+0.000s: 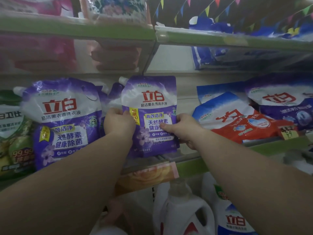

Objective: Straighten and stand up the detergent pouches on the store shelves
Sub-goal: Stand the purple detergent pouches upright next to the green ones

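**Two hands hold a purple detergent pouch upright on a shop shelf**

The upper shelves are blurred, and their pink and blue packs are hard to make out. The left hand grips the left edge of the glossy purple-and-white plastic detergent pouch, thumb on its front, other fingers hidden behind it. The right hand pinches the right edge, thumb across the label. The pouch stands upright on the green-edged middle shelf, spout at top left, beside a larger matching purple pouch leaning to its left.
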The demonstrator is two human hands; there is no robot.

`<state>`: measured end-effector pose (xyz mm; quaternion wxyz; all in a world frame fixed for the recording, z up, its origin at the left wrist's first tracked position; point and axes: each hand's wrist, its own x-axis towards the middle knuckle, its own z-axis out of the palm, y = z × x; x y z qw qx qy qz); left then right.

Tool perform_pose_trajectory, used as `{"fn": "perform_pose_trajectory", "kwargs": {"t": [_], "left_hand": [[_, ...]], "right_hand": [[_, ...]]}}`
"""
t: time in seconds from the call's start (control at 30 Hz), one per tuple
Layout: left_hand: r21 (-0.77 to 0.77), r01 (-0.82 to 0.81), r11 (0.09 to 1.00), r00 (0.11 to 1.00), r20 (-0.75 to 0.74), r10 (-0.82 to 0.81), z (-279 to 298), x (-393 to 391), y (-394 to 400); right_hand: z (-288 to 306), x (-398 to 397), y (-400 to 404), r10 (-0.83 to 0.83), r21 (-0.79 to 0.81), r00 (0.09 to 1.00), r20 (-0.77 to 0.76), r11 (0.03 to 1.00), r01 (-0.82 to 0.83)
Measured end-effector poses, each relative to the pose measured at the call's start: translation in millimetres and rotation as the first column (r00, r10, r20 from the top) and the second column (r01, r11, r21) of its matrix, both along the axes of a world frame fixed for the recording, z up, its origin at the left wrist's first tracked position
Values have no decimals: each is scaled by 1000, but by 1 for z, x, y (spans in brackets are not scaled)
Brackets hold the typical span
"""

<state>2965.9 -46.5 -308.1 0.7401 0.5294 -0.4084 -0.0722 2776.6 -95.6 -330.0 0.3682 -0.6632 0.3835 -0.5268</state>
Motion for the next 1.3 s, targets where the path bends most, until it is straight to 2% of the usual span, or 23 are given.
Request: {"fn": "perform_pose_trajectory", "kwargs": {"t": [0.27,0.53,0.97,1.13,1.3], "left_hand": [[-26,29,999,996,-83,-31,-6,15,7],[-72,-8,997,997,-74,3,-9,13,9],[-23,-42,999,999,30,43,-8,4,15],[-12,-144,989,969,203,144,-9,-4,23],[-89,-238,967,897,361,254,-11,-7,27]], "right_hand": [[6,24,-6,-15,-7,998,-54,1000,15],[2,28,-7,23,12,1000,-5,1000,-23],[-4,34,1,4,-76,995,-100,997,-12],[-4,35,6,0,-97,994,-109,995,-11],[-5,36,7,1,-112,992,-128,994,-15]]}}
